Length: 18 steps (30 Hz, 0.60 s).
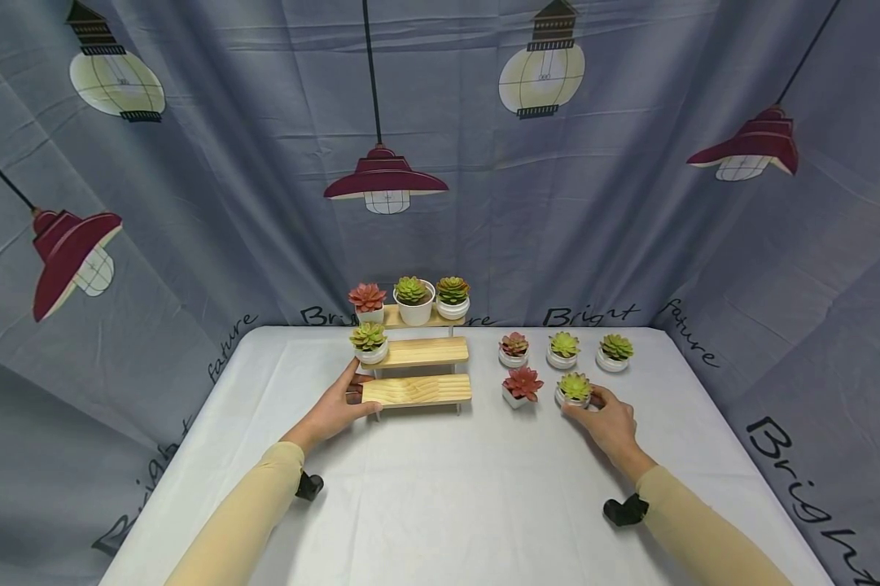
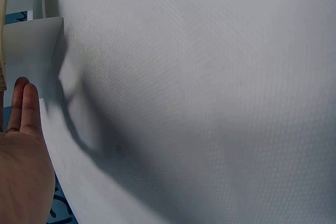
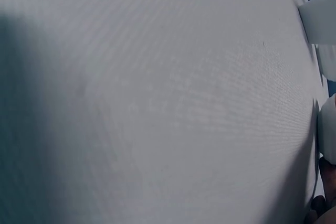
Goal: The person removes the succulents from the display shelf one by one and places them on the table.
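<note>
A tiered wooden plant stand is at the left middle of the table. At its left end my left hand holds the lowest board, thumb in front and fingers at the side. Two fingers of that hand show nearly straight in the left wrist view. My right hand grips the white pot of a green succulent on the right side, fingers and thumb around it. In the right wrist view that pot is partly cut off. A red succulent in a white pot stands just left of it.
On the stand's top tier are a red succulent and two green ones; another green succulent sits left on the middle tier. Behind my right hand stand three more potted succulents. A grey-blue curtain hangs behind the white table.
</note>
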{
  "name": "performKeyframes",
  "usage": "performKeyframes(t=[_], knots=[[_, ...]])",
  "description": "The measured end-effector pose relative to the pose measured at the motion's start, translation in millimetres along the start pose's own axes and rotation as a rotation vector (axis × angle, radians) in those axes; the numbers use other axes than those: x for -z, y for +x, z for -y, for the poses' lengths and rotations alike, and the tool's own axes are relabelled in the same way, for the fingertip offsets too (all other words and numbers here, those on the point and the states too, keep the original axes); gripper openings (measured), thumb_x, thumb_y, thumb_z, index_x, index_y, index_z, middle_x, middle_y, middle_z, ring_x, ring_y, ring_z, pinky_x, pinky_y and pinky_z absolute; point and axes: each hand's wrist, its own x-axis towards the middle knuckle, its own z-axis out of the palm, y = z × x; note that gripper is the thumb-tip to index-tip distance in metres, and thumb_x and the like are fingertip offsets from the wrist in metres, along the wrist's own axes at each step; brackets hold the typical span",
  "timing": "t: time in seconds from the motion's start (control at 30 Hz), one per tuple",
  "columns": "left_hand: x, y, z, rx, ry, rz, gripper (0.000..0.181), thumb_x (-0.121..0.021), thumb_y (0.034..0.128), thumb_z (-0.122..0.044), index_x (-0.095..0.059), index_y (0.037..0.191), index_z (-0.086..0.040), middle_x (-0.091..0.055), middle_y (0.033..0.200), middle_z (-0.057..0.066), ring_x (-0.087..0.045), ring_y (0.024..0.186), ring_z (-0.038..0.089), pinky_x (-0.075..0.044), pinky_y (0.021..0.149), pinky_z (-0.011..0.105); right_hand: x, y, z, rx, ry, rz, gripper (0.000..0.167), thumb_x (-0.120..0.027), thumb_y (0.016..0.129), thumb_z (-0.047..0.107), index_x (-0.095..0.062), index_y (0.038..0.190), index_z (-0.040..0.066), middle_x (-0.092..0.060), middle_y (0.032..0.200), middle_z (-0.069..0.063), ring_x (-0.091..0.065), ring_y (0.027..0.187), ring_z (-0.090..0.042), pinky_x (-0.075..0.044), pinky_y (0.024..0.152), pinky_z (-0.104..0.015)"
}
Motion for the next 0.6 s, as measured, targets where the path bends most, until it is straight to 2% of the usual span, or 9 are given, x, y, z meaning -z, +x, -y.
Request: performKeyframes(t=[0.4,0.6], knots=[[0.4,-1.9,-1.1,0.006,-0.01,0.008,0.113,-0.081,0.091,-0.032,0.001,0.166,-0.015,-0.046,0.151,0.014,-0.048,0.131,0.031,-0.041,0.109,0.052,-0.5,-0.2,-0.8,-0.004,0.0,-0.004,0.095,-0.081,0.085,0.049,-0.041,0.151,-0.006,-0.051,0.143,-0.029,-0.028,0.136,-0.048,-0.023,0.111,-0.064],[0.3,-2.0,-1.3,0.003,-0.019,0.012,0.113,-0.081,0.0908,-0.032,0.002,0.166,-0.015,-0.046,0.151,0.014,-0.049,0.13,0.031,-0.041,0.109,0.052,0.9,-2.0,-3.7,0.02,0.005,0.005,0.095,-0.082,0.086,0.046,-0.039,0.153,-0.006,-0.051,0.144,-0.029,-0.027,0.137,-0.046,-0.023,0.112,-0.062]])
